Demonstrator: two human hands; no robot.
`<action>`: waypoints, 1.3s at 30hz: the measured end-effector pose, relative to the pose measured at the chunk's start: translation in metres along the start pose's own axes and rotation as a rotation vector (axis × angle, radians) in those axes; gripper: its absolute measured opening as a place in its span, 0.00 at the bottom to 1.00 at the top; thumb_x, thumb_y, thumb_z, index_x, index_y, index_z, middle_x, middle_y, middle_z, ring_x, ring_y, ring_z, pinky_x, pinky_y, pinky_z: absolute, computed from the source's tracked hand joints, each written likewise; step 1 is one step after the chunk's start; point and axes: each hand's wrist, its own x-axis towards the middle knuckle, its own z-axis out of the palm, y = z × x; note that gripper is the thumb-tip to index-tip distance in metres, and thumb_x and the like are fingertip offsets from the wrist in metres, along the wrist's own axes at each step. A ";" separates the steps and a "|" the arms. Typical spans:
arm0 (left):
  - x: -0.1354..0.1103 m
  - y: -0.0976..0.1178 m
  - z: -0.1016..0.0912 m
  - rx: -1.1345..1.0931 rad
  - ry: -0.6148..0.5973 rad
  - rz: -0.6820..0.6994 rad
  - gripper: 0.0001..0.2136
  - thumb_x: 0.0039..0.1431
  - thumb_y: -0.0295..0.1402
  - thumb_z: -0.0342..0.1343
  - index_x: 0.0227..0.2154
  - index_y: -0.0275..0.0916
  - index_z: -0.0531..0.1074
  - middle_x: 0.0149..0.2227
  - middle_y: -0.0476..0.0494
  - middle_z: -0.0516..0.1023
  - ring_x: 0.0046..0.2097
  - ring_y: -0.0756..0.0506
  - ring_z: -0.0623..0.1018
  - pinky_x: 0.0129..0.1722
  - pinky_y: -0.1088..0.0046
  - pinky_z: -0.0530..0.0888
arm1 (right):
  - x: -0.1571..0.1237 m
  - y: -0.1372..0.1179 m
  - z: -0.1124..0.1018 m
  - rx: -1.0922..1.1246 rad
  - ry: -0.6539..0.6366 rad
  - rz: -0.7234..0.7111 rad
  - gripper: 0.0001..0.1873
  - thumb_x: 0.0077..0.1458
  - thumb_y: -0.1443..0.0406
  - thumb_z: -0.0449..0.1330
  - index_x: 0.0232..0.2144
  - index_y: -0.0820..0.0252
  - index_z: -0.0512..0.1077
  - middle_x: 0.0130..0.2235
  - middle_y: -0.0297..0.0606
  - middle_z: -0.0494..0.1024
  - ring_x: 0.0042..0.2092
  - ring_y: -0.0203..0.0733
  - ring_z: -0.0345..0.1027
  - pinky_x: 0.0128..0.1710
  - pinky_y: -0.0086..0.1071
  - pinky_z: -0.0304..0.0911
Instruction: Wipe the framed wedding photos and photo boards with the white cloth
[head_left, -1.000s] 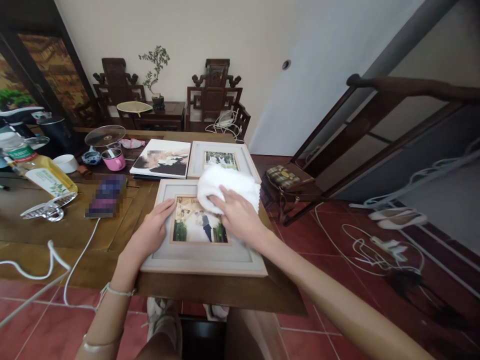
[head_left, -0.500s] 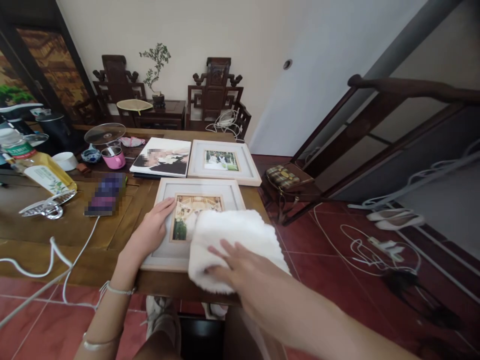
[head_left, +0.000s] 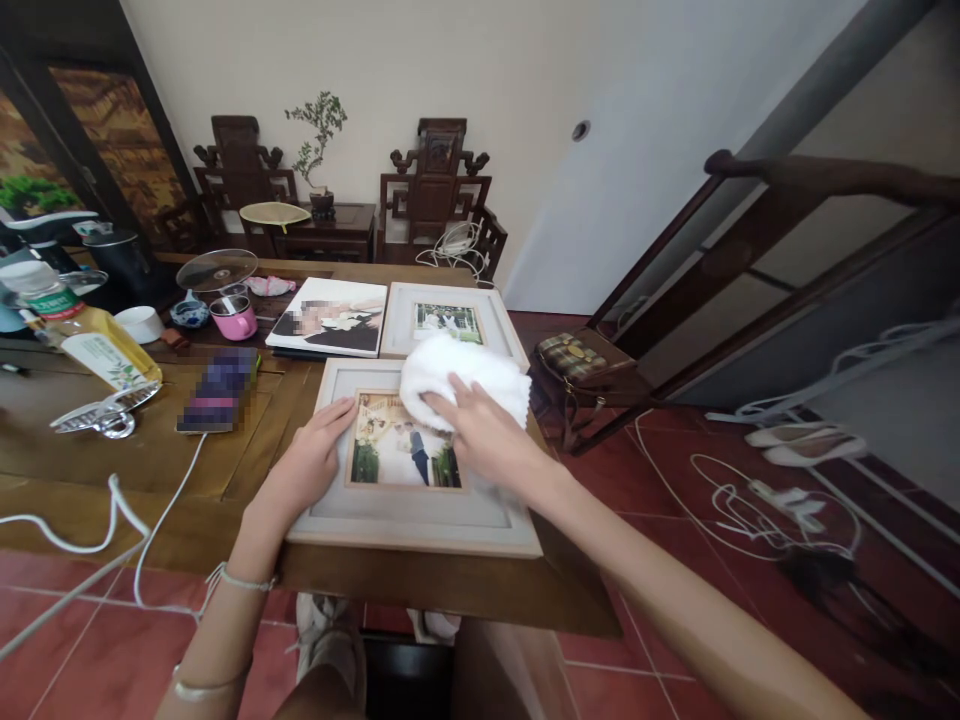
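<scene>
"How are the arms placed?"

"Both bare forearms reach forward: the left forearm point(head_left: 244, 560) rises steeply from the bottom edge, the right forearm point(head_left: 667, 588) slants in from the lower right."

"And the hands?"

"The left hand point(head_left: 309, 468) lies palm down, fingers extended close together. The right hand point(head_left: 491, 430), slightly farther forward, grasps with its thumb apart from the fingers."

The head view looks forward and down (from close by) across the table point(head_left: 259, 425).

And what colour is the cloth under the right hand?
The cloth is plain white, seen best in the head view.
</scene>
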 end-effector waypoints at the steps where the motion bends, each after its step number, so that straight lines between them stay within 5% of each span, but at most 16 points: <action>1: 0.000 0.000 0.000 -0.002 0.000 0.002 0.31 0.56 0.17 0.40 0.63 0.36 0.65 0.65 0.37 0.65 0.67 0.42 0.64 0.66 0.54 0.62 | 0.008 0.004 0.002 -0.014 0.013 0.001 0.40 0.48 0.83 0.49 0.65 0.70 0.60 0.66 0.59 0.61 0.70 0.62 0.44 0.66 0.56 0.48; 6: 0.000 0.000 0.000 0.004 -0.006 0.003 0.31 0.55 0.17 0.40 0.63 0.36 0.65 0.66 0.37 0.65 0.67 0.43 0.64 0.67 0.54 0.62 | 0.004 -0.007 0.005 -0.020 -0.035 -0.092 0.37 0.47 0.83 0.51 0.60 0.65 0.68 0.68 0.50 0.59 0.70 0.63 0.43 0.67 0.59 0.41; 16: 0.001 0.000 0.000 0.010 0.003 0.000 0.30 0.56 0.18 0.40 0.62 0.32 0.65 0.65 0.34 0.66 0.66 0.42 0.65 0.66 0.55 0.62 | -0.086 -0.065 -0.050 0.198 -0.414 -0.228 0.40 0.44 0.82 0.53 0.60 0.58 0.69 0.69 0.46 0.57 0.69 0.62 0.47 0.66 0.57 0.50; 21: 0.001 0.000 -0.001 0.020 -0.014 0.000 0.31 0.55 0.17 0.40 0.62 0.33 0.65 0.65 0.35 0.65 0.66 0.42 0.65 0.67 0.55 0.62 | -0.068 -0.054 -0.027 0.230 -0.281 -0.190 0.40 0.45 0.82 0.50 0.60 0.58 0.68 0.68 0.45 0.59 0.70 0.57 0.46 0.67 0.54 0.50; 25: 0.001 0.001 -0.002 0.015 -0.015 0.010 0.32 0.54 0.16 0.40 0.62 0.32 0.65 0.65 0.35 0.66 0.67 0.42 0.65 0.67 0.56 0.61 | -0.024 -0.018 -0.001 0.127 -0.051 -0.105 0.41 0.46 0.83 0.49 0.63 0.64 0.64 0.69 0.51 0.55 0.71 0.55 0.43 0.68 0.51 0.45; 29: 0.001 0.003 -0.005 0.005 -0.021 0.023 0.32 0.53 0.15 0.40 0.62 0.29 0.65 0.65 0.33 0.65 0.67 0.41 0.65 0.67 0.55 0.61 | 0.019 0.009 0.005 0.040 0.036 -0.030 0.39 0.49 0.82 0.49 0.65 0.72 0.59 0.67 0.58 0.59 0.71 0.56 0.41 0.68 0.52 0.44; 33: 0.002 0.003 -0.005 0.003 -0.010 0.039 0.32 0.53 0.15 0.40 0.62 0.29 0.66 0.65 0.33 0.66 0.67 0.41 0.65 0.68 0.56 0.60 | 0.023 0.000 0.004 0.033 -0.012 -0.076 0.39 0.47 0.83 0.50 0.63 0.67 0.65 0.68 0.51 0.59 0.71 0.59 0.41 0.68 0.54 0.41; 39: 0.002 0.001 -0.002 0.001 0.009 0.037 0.32 0.53 0.15 0.40 0.61 0.28 0.66 0.64 0.32 0.66 0.66 0.40 0.66 0.67 0.55 0.62 | -0.043 -0.045 -0.027 0.178 -0.338 -0.201 0.40 0.47 0.82 0.49 0.62 0.58 0.67 0.69 0.45 0.57 0.70 0.61 0.44 0.66 0.58 0.46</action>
